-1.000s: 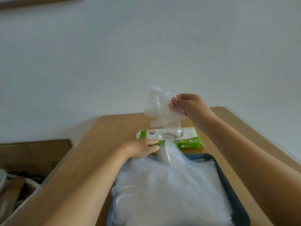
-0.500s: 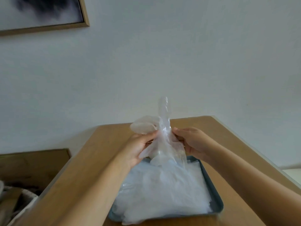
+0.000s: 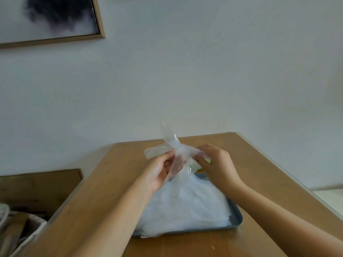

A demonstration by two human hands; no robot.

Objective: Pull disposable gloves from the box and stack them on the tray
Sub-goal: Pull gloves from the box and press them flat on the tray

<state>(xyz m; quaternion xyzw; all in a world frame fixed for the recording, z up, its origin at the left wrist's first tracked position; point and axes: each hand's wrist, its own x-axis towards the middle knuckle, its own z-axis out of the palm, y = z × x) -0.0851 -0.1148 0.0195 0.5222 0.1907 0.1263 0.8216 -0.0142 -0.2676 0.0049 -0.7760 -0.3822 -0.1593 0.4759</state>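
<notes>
Glove [image 3: 173, 144] is now free of the box [image 3: 209, 161], which is almost hidden behind the hands. A second ago only the right hand [image 3: 217, 164] held it high, while the left hand [image 3: 160, 170] pressed the box. Now both hands pinch the crumpled film with curled fingers, low over the tray's [image 3: 238, 217] far edge on the bench [image 3: 120, 164], so I judge it ready to be laid on the stack [image 3: 185, 204].

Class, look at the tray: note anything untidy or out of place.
The glove stack overhangs the tray at its near left corner. The glove between left hand and right hand is bunched.
</notes>
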